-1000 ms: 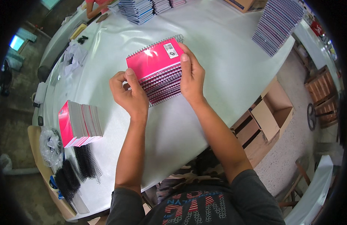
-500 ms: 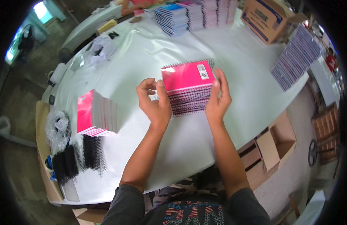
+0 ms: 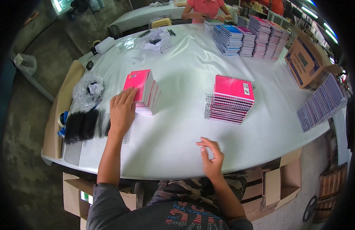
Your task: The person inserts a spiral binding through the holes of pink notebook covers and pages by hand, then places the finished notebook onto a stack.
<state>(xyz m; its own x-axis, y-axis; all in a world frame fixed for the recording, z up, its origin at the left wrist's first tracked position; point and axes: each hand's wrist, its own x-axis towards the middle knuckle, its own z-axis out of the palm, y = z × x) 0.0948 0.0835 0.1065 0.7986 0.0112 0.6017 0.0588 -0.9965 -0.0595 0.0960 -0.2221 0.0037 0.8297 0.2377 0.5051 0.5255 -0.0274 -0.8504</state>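
Observation:
A stack of pink notebooks (image 3: 146,86), with no coils showing on it, stands left of centre. My left hand (image 3: 121,111) reaches over its near left side, fingers stretched onto the top cover, thumb hidden. Over the table's near edge my right hand (image 3: 213,159) hovers with fingers loosely bent and thumb apart, holding nothing. To the right is a stack of spiral-bound pink notebooks (image 3: 233,88), coils sticking out on alternating sides. Black spiral coils (image 3: 81,124) lie in bunches by my left forearm, some hidden behind the hand.
Tall notebook stacks (image 3: 258,38) and a cardboard box (image 3: 308,63) stand at the far right, near a long row of notebooks (image 3: 323,101). Clear plastic wrap (image 3: 88,92) lies left. Another person (image 3: 204,9) works across the white-covered table (image 3: 177,126). Open cartons (image 3: 283,182) sit below.
My hands have left the spiral-bound stack. The left hand went to the pink stack on the left; the right drew back toward the table's near edge. The view has swung left.

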